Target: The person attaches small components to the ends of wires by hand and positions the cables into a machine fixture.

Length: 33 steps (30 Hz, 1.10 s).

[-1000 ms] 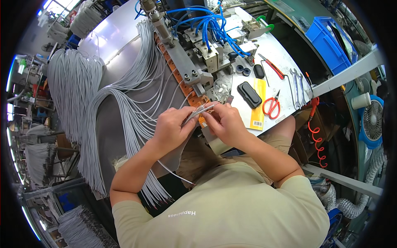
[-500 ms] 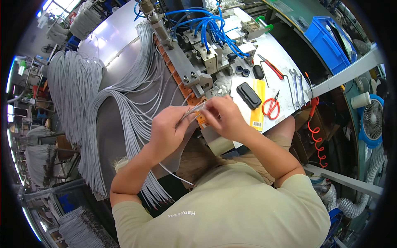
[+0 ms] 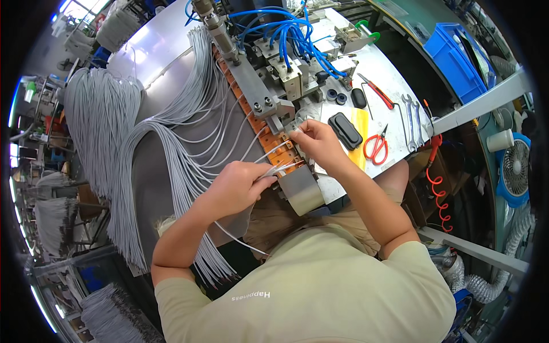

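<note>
My left hand point(image 3: 240, 182) is closed around a few grey cables point(image 3: 280, 169), whose stripped ends stick out past the fingertips to the right. Those ends lie just above the near end of the orange toothed rail point(image 3: 260, 132), beside a grey metal block point(image 3: 300, 186). Another cable lies across the rail a little farther up. My right hand point(image 3: 316, 146) is pinched shut at the rail's right side, by a clear plastic bag point(image 3: 305, 114); whatever is between its fingertips is too small to make out. From the left, a thick bundle of grey cables point(image 3: 171, 146) drapes over the table.
A metal fixture with blue air hoses point(image 3: 280, 40) stands beyond the rail. To the right lie a black case point(image 3: 345, 131), red-handled scissors point(image 3: 376, 148), a yellow packet point(image 3: 360, 121) and wrenches point(image 3: 410, 120). A red coiled hose point(image 3: 439, 191) hangs off the table's right side.
My hands, close together before, have moved apart. The left lowered toward me with the cables, and the right shifted slightly right toward the plastic bag.
</note>
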Motion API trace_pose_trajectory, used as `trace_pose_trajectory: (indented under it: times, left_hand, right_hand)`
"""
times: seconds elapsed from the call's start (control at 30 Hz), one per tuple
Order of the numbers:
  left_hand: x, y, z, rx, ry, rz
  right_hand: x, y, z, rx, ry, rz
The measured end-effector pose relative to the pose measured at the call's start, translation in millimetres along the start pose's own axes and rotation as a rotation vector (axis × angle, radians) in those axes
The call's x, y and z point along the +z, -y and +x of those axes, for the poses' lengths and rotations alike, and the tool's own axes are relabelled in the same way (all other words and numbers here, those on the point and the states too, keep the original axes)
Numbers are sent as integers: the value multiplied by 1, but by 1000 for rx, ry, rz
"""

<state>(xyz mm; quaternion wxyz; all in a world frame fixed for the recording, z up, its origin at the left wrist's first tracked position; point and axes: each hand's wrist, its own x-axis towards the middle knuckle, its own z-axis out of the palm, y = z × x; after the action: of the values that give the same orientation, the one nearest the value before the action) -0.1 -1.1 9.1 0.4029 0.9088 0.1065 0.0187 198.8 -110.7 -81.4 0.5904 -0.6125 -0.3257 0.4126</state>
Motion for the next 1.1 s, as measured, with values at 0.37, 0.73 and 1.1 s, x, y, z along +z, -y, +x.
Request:
trace_pose_trajectory:
  times: [0.37, 0.73, 1.1]
  left_hand:
    - [10, 0, 3, 121, -296, 320]
    - [11, -6, -4, 25, -217, 406]
    - [10, -5, -4, 1, -197, 421]
  right_hand:
    - [10, 5, -7, -105, -84, -108]
    - [8, 6, -4, 117, -52, 47]
    - [9, 9, -6, 17, -78, -106]
